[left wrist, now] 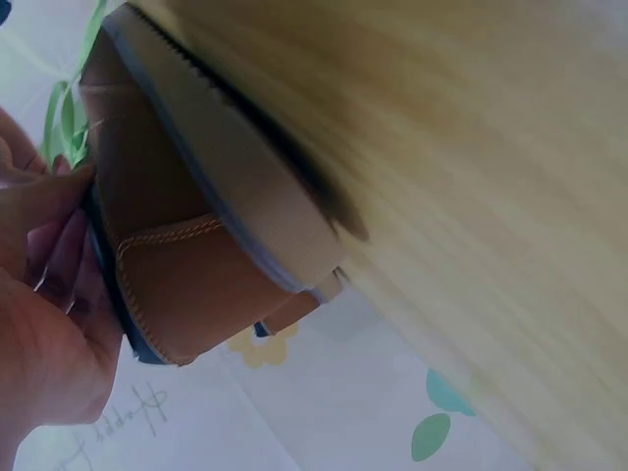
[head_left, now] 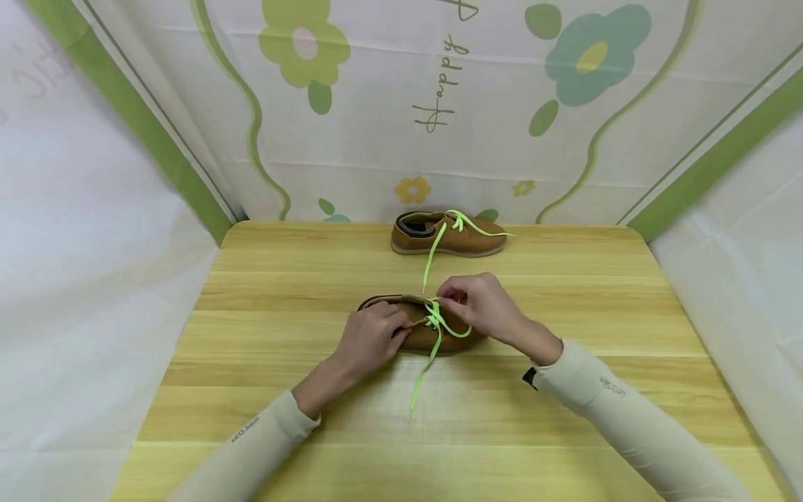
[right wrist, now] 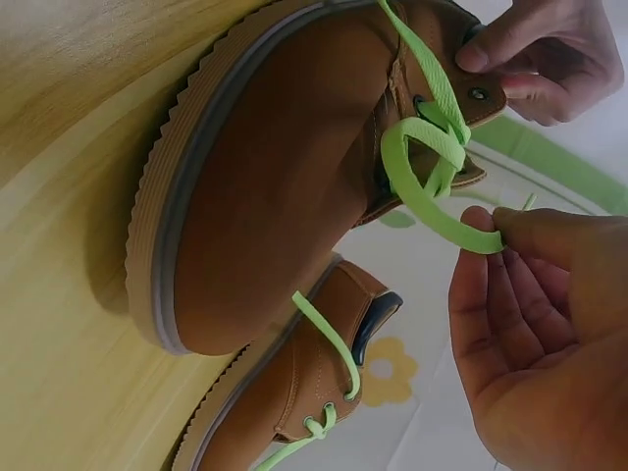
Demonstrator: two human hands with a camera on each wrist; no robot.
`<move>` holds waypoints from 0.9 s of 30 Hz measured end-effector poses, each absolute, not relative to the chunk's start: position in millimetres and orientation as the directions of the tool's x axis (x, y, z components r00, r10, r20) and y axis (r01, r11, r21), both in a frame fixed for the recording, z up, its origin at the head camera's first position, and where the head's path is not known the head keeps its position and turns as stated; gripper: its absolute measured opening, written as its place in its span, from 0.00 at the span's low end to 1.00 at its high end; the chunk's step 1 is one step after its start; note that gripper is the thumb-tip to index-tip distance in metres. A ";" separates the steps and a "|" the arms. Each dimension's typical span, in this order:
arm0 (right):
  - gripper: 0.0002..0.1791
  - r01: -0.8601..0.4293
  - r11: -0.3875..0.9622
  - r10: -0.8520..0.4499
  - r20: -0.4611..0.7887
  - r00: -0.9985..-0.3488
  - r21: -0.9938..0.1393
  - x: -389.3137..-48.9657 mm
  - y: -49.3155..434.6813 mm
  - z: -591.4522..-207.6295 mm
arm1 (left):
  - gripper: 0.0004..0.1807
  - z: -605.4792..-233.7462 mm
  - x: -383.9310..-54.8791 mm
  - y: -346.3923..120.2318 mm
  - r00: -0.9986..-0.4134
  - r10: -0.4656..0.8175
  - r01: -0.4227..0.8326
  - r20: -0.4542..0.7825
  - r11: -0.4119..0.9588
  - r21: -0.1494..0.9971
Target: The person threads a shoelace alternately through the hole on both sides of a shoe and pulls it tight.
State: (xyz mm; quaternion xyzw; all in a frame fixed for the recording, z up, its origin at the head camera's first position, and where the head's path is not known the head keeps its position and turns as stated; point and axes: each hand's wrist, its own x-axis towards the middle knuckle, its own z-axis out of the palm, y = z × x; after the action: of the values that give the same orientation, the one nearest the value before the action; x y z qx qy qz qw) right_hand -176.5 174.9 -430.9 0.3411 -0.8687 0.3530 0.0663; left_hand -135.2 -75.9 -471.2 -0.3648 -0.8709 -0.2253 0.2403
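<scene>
A brown leather shoe [head_left: 453, 343] lies on the wooden table with its toe to the right. My left hand [head_left: 371, 338] pinches the edge of its eyelet flap, beside a metal eyelet seen in the right wrist view. Between thumb and forefinger, my right hand [right wrist: 549, 334] pinches a bright green shoelace [right wrist: 422, 201], which bends in a loop from the shoe's eyelets. The lace's other end trails over the near side onto the table. In the left wrist view, the shoe's heel [left wrist: 196, 285] fills the middle, my left fingers at its collar.
A matching brown shoe [head_left: 473, 242] stands at the table's back edge, its green lace [head_left: 433, 258] hanging loose toward the near shoe. White cloth walls [head_left: 376, 139] with printed flowers rise behind and at both sides of the wooden table [head_left: 251, 335].
</scene>
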 end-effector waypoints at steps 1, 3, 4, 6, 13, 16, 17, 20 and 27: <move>0.03 -0.649 0.519 -0.554 0.359 -0.751 -0.556 -176.2 173.9 -431.1 | 0.08 -472.8 -135.1 -75.7 -0.605 0.531 0.751 0.593 0.629 0.203; 0.04 -0.672 0.519 -0.570 0.371 -0.733 -0.529 -175.9 172.2 -431.1 | 0.08 -475.4 -134.9 -75.7 -0.579 0.540 0.765 0.610 0.618 0.179; 0.04 -0.685 0.517 -0.578 0.380 -0.722 -0.514 -175.9 171.4 -431.3 | 0.08 -476.8 -135.0 -75.5 -0.567 0.544 0.773 0.618 0.612 0.169; 0.05 -0.712 0.510 -0.594 0.402 -0.697 -0.483 -175.9 170.1 -431.6 | 0.08 -479.0 -135.1 -75.1 -0.546 0.554 0.784 0.629 0.602 0.151; 0.07 -0.792 0.501 -0.651 0.451 -0.610 -0.347 -174.1 164.4 -432.3 | 0.08 -484.8 -136.1 -73.8 -0.487 0.589 0.807 0.644 0.586 0.075; 0.07 -0.816 0.491 -0.678 0.455 -0.578 -0.304 -171.8 161.8 -433.0 | 0.07 -486.3 -136.4 -73.2 -0.455 0.606 0.814 0.653 0.580 0.030; 0.06 -0.822 0.487 -0.685 0.456 -0.569 -0.294 -171.0 160.7 -432.8 | 0.07 -486.7 -136.5 -73.1 -0.444 0.611 0.816 0.655 0.578 0.014; 0.07 -0.840 0.480 -0.703 0.462 -0.541 -0.253 -168.8 157.1 -432.5 | 0.07 -487.2 -136.3 -72.8 -0.423 0.625 0.817 0.656 0.576 -0.023; 0.08 -0.873 0.469 -0.740 0.479 -0.472 -0.136 -165.9 150.0 -435.5 | 0.06 -486.4 -135.2 -73.3 -0.402 0.649 0.811 0.646 0.579 -0.078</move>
State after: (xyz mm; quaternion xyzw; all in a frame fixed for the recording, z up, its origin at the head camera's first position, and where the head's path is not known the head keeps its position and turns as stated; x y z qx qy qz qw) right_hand -165.9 150.0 -435.5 0.4811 -0.8379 0.1846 0.1798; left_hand -135.2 -73.3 -486.4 -0.4411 -0.8277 -0.1254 0.3233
